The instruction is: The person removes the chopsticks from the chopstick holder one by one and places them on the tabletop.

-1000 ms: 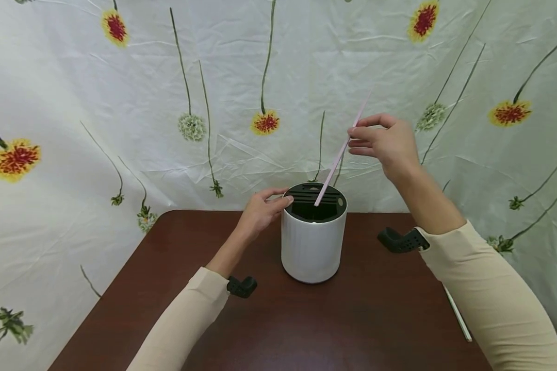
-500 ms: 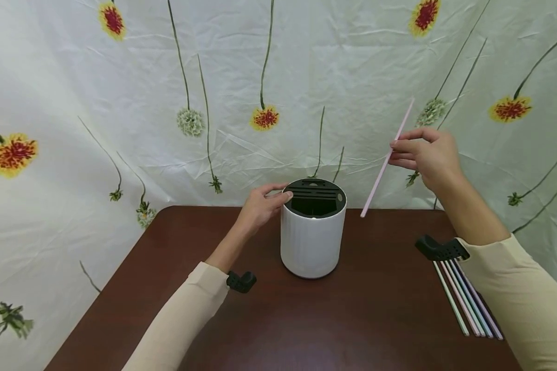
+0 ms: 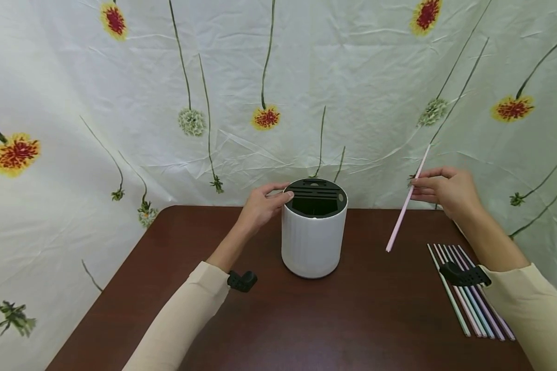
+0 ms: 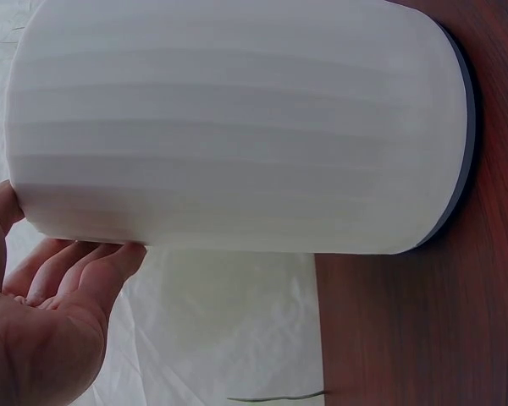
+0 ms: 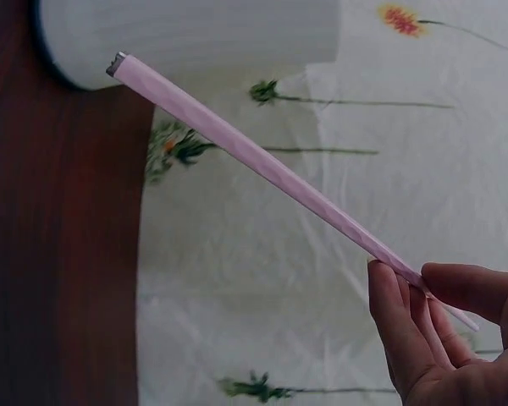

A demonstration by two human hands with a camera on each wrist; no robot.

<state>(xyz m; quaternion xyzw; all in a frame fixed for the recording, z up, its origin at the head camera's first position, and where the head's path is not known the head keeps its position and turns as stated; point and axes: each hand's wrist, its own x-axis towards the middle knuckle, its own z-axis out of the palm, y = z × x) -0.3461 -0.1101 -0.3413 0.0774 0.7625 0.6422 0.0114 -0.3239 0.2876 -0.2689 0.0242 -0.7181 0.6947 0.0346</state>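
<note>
A white cylindrical utensil holder (image 3: 312, 247) stands upright on the table, with a black divided insert (image 3: 313, 191) in its top. My left hand (image 3: 262, 208) grips its upper left side, thumb at the rim and fingers against the wall, as the left wrist view also shows. To the right of the holder, my right hand (image 3: 450, 191) pinches a pink chopstick (image 5: 271, 169) between thumb and fingers. The chopstick slants in the air, its thicker, metal-capped end pointing down and left toward the table. Its thin tip lies beyond the fingers.
Several pastel chopsticks (image 3: 457, 310) lie side by side on the right of the dark brown table (image 3: 353, 319), partly hidden beneath the right forearm. A white flowered cloth (image 3: 204, 154) hangs behind the table. Black straps with cameras sit at both wrists.
My right hand has moved right and down with the pink chopstick, away from above the holder's opening. More of the chopsticks lying on the table show. My left hand stays at the holder.
</note>
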